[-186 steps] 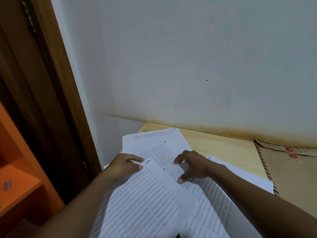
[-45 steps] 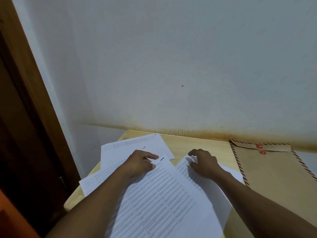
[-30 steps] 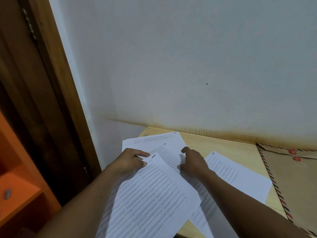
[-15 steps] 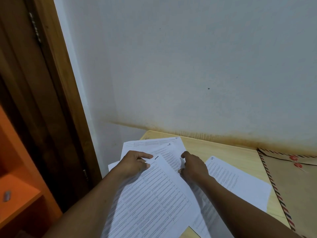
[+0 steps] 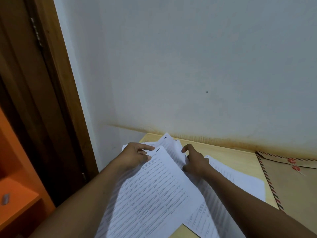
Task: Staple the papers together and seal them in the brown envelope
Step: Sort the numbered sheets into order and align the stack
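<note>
Several printed white sheets lie overlapped on the wooden table (image 5: 228,152). The sheet numbered 1 (image 5: 154,191) is on top, and my left hand (image 5: 135,156) pinches its top left corner. My right hand (image 5: 195,160) grips the sheet numbered 4 (image 5: 169,145), whose top edge is lifted off the pile. Another sheet (image 5: 240,179) lies flat to the right under my right forearm. The brown envelope (image 5: 295,186) with striped edges and red string buttons lies flat at the far right. No stapler is in view.
A pale wall stands right behind the table. To the left are a dark wooden door frame (image 5: 51,100) and an orange shelf (image 5: 15,200) with a small grey object on it.
My right hand has raised sheet 4 so its top edge now stands up from the pile. My left hand keeps its hold on sheet 1's corner.
</note>
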The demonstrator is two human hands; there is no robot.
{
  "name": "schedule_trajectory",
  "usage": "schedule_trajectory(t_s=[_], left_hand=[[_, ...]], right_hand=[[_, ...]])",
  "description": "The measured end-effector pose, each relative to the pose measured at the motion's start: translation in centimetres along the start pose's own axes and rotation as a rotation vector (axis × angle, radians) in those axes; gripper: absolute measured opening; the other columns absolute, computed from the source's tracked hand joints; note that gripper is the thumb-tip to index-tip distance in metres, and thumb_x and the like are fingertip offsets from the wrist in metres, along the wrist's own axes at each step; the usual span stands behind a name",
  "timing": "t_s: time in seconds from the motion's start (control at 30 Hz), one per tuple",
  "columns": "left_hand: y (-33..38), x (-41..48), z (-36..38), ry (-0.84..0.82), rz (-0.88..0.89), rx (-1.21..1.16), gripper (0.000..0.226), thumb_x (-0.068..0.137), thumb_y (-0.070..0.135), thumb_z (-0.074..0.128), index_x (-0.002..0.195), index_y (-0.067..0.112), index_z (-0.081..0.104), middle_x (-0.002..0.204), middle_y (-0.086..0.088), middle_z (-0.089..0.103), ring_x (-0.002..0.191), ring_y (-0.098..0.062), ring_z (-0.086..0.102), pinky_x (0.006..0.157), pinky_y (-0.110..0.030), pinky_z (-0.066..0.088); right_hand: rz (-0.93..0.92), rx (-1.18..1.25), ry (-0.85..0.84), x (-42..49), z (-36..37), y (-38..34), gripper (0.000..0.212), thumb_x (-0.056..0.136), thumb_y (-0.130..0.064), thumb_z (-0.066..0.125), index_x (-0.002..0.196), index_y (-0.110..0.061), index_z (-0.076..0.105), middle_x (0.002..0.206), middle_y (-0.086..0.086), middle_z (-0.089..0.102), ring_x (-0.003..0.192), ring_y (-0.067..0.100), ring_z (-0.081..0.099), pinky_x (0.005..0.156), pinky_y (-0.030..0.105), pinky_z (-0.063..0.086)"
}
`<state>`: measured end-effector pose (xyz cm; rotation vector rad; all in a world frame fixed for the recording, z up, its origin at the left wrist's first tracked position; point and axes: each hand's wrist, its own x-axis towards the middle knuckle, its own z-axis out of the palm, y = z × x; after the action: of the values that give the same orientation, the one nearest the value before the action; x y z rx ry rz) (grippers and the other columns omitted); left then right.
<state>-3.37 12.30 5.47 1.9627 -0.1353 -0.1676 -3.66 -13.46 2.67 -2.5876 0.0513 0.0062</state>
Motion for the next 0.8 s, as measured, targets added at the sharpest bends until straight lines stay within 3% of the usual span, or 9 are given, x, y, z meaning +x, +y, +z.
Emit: schedule_trajectory(t_s=[0.1,0.23,0.3,0.4,0.53,0.67,0.8], left_hand=[[1.7,0.9,-0.2,0.013,0.060,0.070,0.030,0.088,0.010,0.079,0.105,0.035,0.079,0.081,-0.007,0.067,0.079,-0.012,0.066,0.093,-0.032,0.053],[3.8,1.7,0.0,0.065,0.133,0.112,0.033,0.088,0.014,0.078,0.104,0.043,0.079,0.102,-0.014,0.077,0.088,-0.019,0.073,0.096,-0.038,0.057],[4.7,1.8,0.1,0.100,0.180,0.113,0.033,0.089,0.015,0.077,0.108,0.043,0.079,0.108,-0.015,0.076,0.098,-0.026,0.074,0.096,-0.040,0.058],[5.7,2.1,0.2,0.150,0.242,0.115,0.034,0.090,0.016,0.076,0.112,0.042,0.078,0.106,-0.013,0.076,0.101,-0.032,0.073,0.095,-0.045,0.060],[6.9,1.9,-0.1,0.227,0.285,0.113,0.033,0.092,0.016,0.075,0.115,0.040,0.077,0.099,0.001,0.077,0.098,-0.022,0.072,0.097,-0.039,0.058],[8.0,1.5,-0.7,0.254,0.329,0.130,0.033,0.094,0.019,0.073,0.120,0.039,0.075,0.100,0.010,0.076,0.106,-0.003,0.067,0.097,-0.028,0.046],[8.9,1.4,-0.6,0.200,0.358,0.140,0.034,0.093,0.015,0.073,0.120,0.036,0.076,0.098,0.006,0.078,0.100,-0.014,0.071,0.095,-0.028,0.052]], right_hand=[[-0.074,0.091,0.041,-0.3,-1.7,-0.1,0.046,0.074,-0.006,0.062,0.105,-0.028,0.037,0.072,-0.002,0.050,0.072,0.023,0.049,0.075,0.035,0.034],[-0.188,0.284,0.081,-1.3,-4.4,0.0,0.042,0.076,-0.002,0.065,0.106,-0.025,0.047,0.082,0.001,0.054,0.064,0.016,0.046,0.059,0.029,0.039],[-0.230,0.326,0.094,-1.8,-5.6,0.0,0.038,0.078,-0.002,0.065,0.108,-0.021,0.055,0.086,0.001,0.058,0.068,0.016,0.051,0.061,0.027,0.042],[-0.271,0.434,0.089,-2.6,-7.1,-0.2,0.020,0.081,-0.001,0.059,0.094,-0.013,0.067,0.094,0.008,0.068,0.082,0.018,0.061,0.072,0.028,0.047],[-0.267,0.559,0.031,-3.6,-8.6,-0.4,0.015,0.090,-0.005,0.057,0.095,-0.012,0.069,0.099,0.002,0.074,0.090,0.020,0.070,0.069,0.027,0.051],[-0.250,0.560,-0.072,-3.8,-9.0,-0.5,0.021,0.094,-0.005,0.053,0.098,-0.014,0.072,0.101,0.007,0.075,0.083,0.015,0.068,0.070,0.029,0.048],[-0.240,0.567,-0.128,-3.9,-8.5,-0.8,0.031,0.091,0.001,0.047,0.098,-0.015,0.073,0.102,0.007,0.076,0.086,0.018,0.072,0.071,0.031,0.053]])
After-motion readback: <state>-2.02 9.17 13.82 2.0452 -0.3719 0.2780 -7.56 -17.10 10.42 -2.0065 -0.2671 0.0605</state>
